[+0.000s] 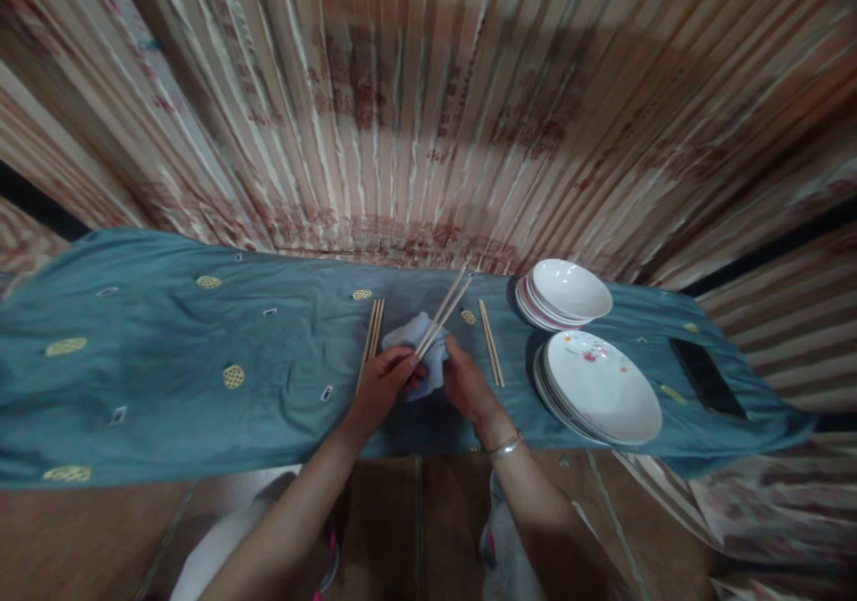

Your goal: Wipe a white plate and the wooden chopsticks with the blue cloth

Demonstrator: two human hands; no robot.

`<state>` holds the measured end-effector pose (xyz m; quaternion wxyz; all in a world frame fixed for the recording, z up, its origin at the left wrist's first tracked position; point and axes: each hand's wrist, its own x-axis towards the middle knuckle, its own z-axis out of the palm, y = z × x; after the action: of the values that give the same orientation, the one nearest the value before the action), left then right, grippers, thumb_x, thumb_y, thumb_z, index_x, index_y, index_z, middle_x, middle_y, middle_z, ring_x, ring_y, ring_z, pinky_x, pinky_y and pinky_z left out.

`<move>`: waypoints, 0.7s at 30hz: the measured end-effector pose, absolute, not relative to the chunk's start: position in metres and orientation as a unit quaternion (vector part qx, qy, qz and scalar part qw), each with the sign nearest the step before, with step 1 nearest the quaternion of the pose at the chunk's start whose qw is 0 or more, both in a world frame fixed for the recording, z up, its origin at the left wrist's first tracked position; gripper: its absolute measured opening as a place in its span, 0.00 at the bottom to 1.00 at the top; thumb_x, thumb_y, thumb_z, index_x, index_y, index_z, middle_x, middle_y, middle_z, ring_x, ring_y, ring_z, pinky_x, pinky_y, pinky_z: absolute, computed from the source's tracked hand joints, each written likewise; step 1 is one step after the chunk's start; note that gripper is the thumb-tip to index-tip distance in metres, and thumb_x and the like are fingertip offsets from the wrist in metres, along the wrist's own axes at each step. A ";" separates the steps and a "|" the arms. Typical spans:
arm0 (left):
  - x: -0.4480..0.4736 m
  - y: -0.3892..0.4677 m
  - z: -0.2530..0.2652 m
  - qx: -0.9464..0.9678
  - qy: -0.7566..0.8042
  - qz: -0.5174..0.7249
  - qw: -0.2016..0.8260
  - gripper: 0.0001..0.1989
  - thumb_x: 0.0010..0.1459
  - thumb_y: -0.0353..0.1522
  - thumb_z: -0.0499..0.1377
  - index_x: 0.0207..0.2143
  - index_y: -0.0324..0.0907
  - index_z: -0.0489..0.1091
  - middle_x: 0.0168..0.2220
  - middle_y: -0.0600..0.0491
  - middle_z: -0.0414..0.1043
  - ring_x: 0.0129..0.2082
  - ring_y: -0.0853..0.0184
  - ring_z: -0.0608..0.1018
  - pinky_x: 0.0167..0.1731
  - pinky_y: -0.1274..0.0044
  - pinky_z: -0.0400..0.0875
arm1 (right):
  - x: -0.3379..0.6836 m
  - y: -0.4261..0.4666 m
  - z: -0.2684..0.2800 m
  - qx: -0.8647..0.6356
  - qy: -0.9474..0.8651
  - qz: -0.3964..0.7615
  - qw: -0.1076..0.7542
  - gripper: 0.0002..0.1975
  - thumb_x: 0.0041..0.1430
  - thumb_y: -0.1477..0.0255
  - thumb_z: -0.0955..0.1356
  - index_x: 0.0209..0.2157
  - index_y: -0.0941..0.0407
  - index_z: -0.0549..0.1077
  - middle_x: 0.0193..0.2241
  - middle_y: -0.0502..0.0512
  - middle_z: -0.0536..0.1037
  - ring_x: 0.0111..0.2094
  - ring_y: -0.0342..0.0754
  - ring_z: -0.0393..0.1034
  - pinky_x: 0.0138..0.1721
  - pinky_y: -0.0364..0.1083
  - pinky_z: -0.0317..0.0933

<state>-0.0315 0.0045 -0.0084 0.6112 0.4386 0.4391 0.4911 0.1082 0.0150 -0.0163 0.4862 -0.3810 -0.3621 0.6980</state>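
Two light wooden chopsticks (444, 304) are pinched near their lower ends in my left hand (385, 382), their far ends pointing up and to the right. A crumpled pale blue cloth (428, 381) is bunched between my hands, around and behind the chopsticks. My right hand (467, 384) is closed on the cloth's right side; its fingertips are partly hidden. Just left of the cloth, several chopsticks (375, 329) lie side by side on the table, partly behind my left hand. A pair of chopsticks (491, 344) lies to the right of my right hand.
A teal patterned cloth covers the long table (167, 342). To the right stand a stack of white bowls (572, 290) and a stack of floral plates (603, 391). A black phone (708, 378) lies at the far right. A pleated curtain (402, 119) hangs behind the table.
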 end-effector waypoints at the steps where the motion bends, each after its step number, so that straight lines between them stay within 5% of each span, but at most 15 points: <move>1: -0.027 0.003 -0.011 0.431 0.436 0.487 0.623 0.13 0.47 0.40 0.62 0.26 0.38 0.70 0.20 0.55 0.72 0.19 0.73 0.69 0.20 0.80 0.62 | 0.105 0.015 -0.014 -0.359 -0.328 0.731 0.479 0.24 0.51 0.49 0.63 0.28 0.56 0.74 0.23 0.51 0.75 0.36 0.49 0.71 0.39 0.48 0.65; 10: -0.025 0.005 -0.013 0.403 0.451 0.496 0.623 0.14 0.48 0.41 0.60 0.23 0.38 0.68 0.15 0.60 0.63 0.16 0.76 0.63 0.18 0.81 0.56 | 0.103 0.011 -0.008 -0.277 -0.260 0.796 0.472 0.04 0.47 0.69 0.67 0.25 0.55 0.70 0.20 0.50 0.73 0.30 0.49 0.70 0.31 0.48 0.65; 21: -0.021 0.003 -0.019 0.447 0.473 0.458 0.606 0.14 0.48 0.42 0.59 0.23 0.40 0.66 0.12 0.61 0.60 0.12 0.75 0.62 0.15 0.82 0.55 | 0.101 0.011 -0.022 -0.385 -0.282 0.701 0.531 0.09 0.44 0.67 0.73 0.25 0.58 0.74 0.17 0.45 0.72 0.18 0.38 0.62 0.22 0.39 0.56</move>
<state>-0.0212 0.0028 -0.0193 0.6060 0.4470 0.4727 0.4578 0.1011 0.0113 -0.0221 0.5305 -0.3846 -0.2823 0.7007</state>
